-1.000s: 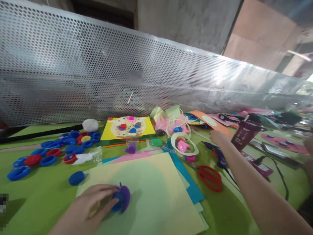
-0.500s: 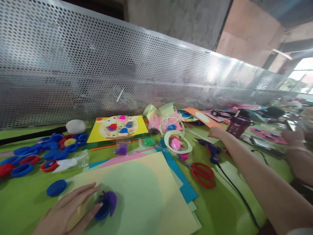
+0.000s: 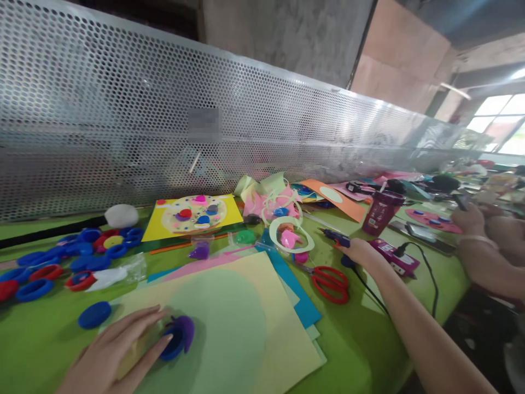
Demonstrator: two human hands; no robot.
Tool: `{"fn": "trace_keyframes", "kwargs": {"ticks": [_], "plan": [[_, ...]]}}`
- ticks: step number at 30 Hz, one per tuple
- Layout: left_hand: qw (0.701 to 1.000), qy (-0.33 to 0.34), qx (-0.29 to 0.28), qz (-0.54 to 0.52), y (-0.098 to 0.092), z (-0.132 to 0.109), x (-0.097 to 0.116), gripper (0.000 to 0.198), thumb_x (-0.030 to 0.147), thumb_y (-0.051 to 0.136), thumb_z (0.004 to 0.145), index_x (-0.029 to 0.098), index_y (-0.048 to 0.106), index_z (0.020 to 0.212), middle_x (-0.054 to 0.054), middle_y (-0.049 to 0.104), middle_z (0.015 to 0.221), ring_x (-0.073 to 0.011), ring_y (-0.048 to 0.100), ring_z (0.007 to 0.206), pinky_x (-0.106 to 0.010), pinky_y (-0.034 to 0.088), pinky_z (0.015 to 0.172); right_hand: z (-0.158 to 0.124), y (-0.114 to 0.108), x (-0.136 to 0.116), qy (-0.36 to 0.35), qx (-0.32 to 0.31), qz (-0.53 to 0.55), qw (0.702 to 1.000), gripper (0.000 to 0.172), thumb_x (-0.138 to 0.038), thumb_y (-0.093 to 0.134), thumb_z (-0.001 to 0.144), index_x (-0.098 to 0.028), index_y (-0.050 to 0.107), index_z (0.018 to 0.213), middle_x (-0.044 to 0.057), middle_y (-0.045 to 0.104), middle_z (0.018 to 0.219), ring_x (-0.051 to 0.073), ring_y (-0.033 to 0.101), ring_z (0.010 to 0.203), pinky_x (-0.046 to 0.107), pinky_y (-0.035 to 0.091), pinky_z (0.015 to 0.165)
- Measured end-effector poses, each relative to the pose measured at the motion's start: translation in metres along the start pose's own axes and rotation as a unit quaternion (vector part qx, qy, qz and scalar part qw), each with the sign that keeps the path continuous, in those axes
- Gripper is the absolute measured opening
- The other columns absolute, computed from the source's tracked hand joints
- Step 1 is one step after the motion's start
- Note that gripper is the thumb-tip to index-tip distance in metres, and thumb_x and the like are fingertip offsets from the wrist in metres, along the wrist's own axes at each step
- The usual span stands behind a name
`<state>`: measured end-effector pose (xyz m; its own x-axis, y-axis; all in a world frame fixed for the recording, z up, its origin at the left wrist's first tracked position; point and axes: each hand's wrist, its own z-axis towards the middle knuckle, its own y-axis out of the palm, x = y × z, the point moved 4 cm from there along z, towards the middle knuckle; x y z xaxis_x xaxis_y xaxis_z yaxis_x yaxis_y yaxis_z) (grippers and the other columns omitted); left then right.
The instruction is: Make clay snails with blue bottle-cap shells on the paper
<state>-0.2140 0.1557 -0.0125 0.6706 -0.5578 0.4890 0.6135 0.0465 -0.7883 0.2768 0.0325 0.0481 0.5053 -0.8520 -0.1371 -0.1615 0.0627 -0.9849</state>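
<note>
On the light green circle (image 3: 229, 306) of the paper stack lies a blue bottle cap (image 3: 174, 346) with a curved purple clay piece (image 3: 187, 331) at its rim. My left hand (image 3: 118, 347) lies beside it with fingers stretched out and apart, the thumb tip touching the cap's near side. At the right, my right hand (image 3: 359, 254) is closed around a blue glue gun (image 3: 334, 237), whose nozzle points left. The gun's handle is mostly hidden by the hand. Another blue cap (image 3: 94, 314) lies left of my left hand.
Red-handled scissors (image 3: 331, 283) lie between my hands. Behind are a yellow decorated card (image 3: 153, 227), paper scraps and clay bags. A purple cup (image 3: 379, 213) and a magenta power strip (image 3: 396, 260) stand right. Blue and red rings fill the left. Another person's hand (image 3: 467, 221) is far right.
My right hand has come down and back onto the glue gun and grasped it. The view has turned slightly right, showing the power strip. My left hand stays by the cap.
</note>
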Motion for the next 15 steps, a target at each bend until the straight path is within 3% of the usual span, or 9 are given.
{"fn": "trace_keyframes", "kwargs": {"ticks": [6, 10, 13, 15], "plan": [[0.989, -0.046, -0.135, 0.045, 0.0, 0.006, -0.016, 0.044, 0.058, 0.051, 0.078, 0.036, 0.064, 0.114, 0.002, 0.064, 0.125, -0.0269, 0.055, 0.119, -0.043, 0.039, 0.104, -0.021, -0.005, 0.007, -0.031, 0.11, 0.073, 0.991, 0.025, -0.033, 0.056, 0.09, -0.014, 0.059, 0.107, 0.006, 0.062, 0.102, 0.017, 0.062, 0.086, 0.033, 0.052, 0.074], [0.976, -0.053, -0.18, 0.107, -0.002, 0.007, -0.012, 0.053, 0.059, 0.041, 0.083, 0.03, 0.059, 0.124, -0.001, 0.057, 0.134, -0.0269, 0.048, 0.126, -0.045, 0.033, 0.108, -0.06, -0.013, 0.007, -0.05, 0.239, 0.125, 0.962, 0.03, -0.026, 0.051, 0.087, -0.005, 0.056, 0.108, 0.014, 0.065, 0.09, 0.023, 0.063, 0.08, 0.035, 0.049, 0.07], [0.968, -0.06, -0.197, 0.145, -0.002, 0.005, -0.002, 0.06, 0.06, 0.035, 0.084, 0.028, 0.053, 0.13, -0.002, 0.051, 0.139, -0.0269, 0.044, 0.13, -0.047, 0.032, 0.108, -0.098, -0.023, 0.0, -0.091, 0.362, 0.168, 0.912, 0.042, -0.033, 0.052, 0.081, -0.006, 0.053, 0.113, 0.016, 0.064, 0.092, 0.027, 0.062, 0.083, 0.038, 0.049, 0.072], [0.961, -0.068, -0.201, 0.175, -0.002, 0.004, 0.006, 0.064, 0.063, 0.037, 0.08, 0.028, 0.05, 0.132, -0.001, 0.049, 0.141, -0.0276, 0.042, 0.132, -0.049, 0.033, 0.107, -0.124, -0.031, -0.007, -0.169, 0.474, 0.212, 0.838, 0.038, -0.036, 0.053, 0.08, -0.01, 0.056, 0.107, 0.012, 0.063, 0.086, 0.023, 0.061, 0.071, 0.036, 0.051, 0.065]]}}
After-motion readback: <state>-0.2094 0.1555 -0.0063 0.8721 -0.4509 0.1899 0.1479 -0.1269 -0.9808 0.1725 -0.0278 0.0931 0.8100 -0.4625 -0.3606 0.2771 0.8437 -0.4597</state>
